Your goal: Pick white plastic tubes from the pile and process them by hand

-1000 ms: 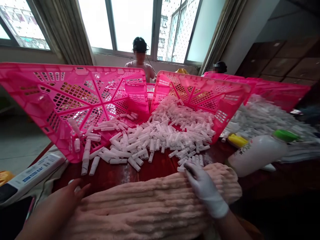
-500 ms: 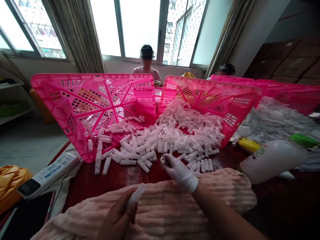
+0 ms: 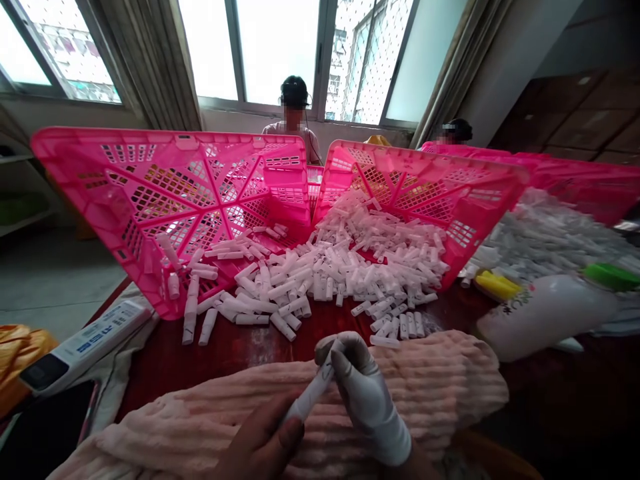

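Observation:
A slim white plastic tube [image 3: 316, 392] with a dark mark on its side slants up and to the right above a pink ribbed towel [image 3: 190, 427]. My bare left hand [image 3: 267, 437] is closed around its lower end. At the upper end, my right hand [image 3: 367, 393], in a white glove, pinches it between thumb and fingers. Whether it is one piece or two pieces joined, I cannot tell. Beyond my hands lies a heap of similar white tubes [image 3: 300, 277], some with dark marks, spilling from two tipped pink baskets onto the dark red table [image 3: 240, 350].
The left pink basket [image 3: 195, 187] and right pink basket [image 3: 480, 200] stand tilted toward me. At right lie a white bottle [image 3: 550, 313] with a green cap and a yellow object [image 3: 497, 283]. A white box [image 3: 90, 343] is at left. A person [image 3: 294, 113] sits opposite.
My right hand has come back from the heap's edge toward me, bringing a small tube to the piece in my left hand. Both hands now hold the ends of one length.

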Motion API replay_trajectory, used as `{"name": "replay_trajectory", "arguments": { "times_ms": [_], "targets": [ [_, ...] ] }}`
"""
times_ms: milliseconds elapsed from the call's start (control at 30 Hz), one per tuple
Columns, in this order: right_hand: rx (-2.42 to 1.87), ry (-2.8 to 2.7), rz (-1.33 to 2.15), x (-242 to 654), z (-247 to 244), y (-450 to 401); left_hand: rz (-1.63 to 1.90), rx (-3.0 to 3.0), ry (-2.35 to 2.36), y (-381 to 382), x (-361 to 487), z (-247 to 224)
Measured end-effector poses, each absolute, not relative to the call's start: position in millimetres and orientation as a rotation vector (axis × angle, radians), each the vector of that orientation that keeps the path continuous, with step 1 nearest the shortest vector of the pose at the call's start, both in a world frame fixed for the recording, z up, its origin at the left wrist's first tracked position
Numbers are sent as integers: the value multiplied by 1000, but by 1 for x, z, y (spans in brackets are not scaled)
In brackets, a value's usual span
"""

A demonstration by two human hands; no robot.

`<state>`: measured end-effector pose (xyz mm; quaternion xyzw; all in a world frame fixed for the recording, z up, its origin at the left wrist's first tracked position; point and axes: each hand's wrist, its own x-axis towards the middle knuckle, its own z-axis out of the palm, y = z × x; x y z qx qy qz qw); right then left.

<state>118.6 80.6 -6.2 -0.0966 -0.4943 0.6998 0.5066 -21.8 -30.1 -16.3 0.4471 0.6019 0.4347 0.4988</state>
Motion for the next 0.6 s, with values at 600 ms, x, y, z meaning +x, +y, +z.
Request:
{"name": "replay_trajectory", "arguments": {
  "times_ms": [600],
  "targets": [
    [-130,-989,1939,120,-23,58,1247,575,911,-22,21,-31]
  ]
}}
